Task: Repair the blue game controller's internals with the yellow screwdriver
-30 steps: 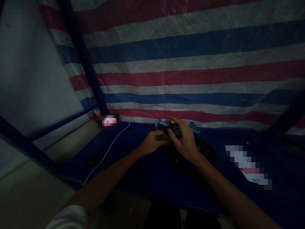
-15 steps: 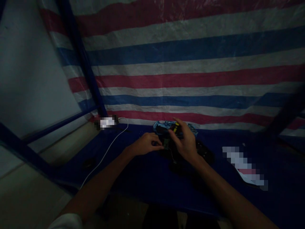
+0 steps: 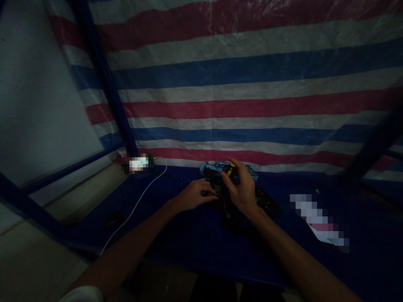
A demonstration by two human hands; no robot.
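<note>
Left hand [image 3: 193, 196] and right hand [image 3: 241, 189] hold a black-yellow device [image 3: 229, 173], markings unreadable.

Tarpaulin [image 3: 239, 84] behind the table [image 3: 176, 247], cable [image 3: 135, 209] on its left, controller parts [image 3: 266, 200] mid-table, blurred object [image 3: 317, 218] right

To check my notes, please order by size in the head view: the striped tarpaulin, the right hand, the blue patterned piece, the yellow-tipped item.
Striped tarpaulin, largest. Right hand and blue patterned piece: look alike, and the hand is nearer, so unranked. Yellow-tipped item, smallest.
</note>
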